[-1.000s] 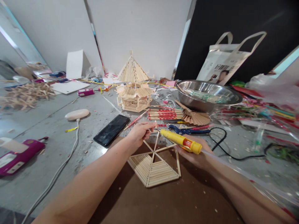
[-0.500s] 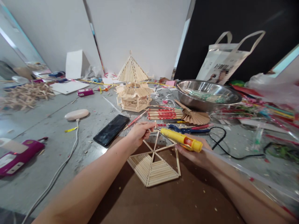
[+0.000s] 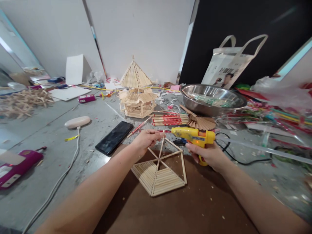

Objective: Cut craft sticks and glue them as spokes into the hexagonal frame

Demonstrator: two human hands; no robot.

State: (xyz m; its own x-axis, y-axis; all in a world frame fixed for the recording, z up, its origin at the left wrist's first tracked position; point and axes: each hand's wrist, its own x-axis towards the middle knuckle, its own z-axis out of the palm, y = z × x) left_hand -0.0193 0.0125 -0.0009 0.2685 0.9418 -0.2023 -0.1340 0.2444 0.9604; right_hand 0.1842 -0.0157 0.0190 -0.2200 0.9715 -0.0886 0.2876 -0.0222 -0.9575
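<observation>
A hexagonal frame of thin wooden sticks [image 3: 159, 170] lies on a brown board [image 3: 175, 208] in front of me, its near sections filled with rows of sticks. My left hand [image 3: 145, 141] pinches a thin stick at the frame's far edge. My right hand [image 3: 207, 156] grips a yellow glue gun [image 3: 193, 136], held upright with its nozzle pointing left toward the pinched stick. A clear glue stick [image 3: 265, 150] trails from the gun's back to the right.
A black phone [image 3: 114, 137] lies left of the board. Beyond stand a stick pavilion model [image 3: 137, 102], a stick roof cone [image 3: 135, 75], bundled sticks [image 3: 170, 119], a folded fan [image 3: 202, 122], a steel bowl [image 3: 213, 99] and a paper bag [image 3: 229, 63]. Pink device [image 3: 17, 164] and white cable [image 3: 60, 182] at left.
My right hand has turned the glue gun from lying tilted across the frame to upright, lifting it and pointing the nozzle left. The left hand stays on the stick.
</observation>
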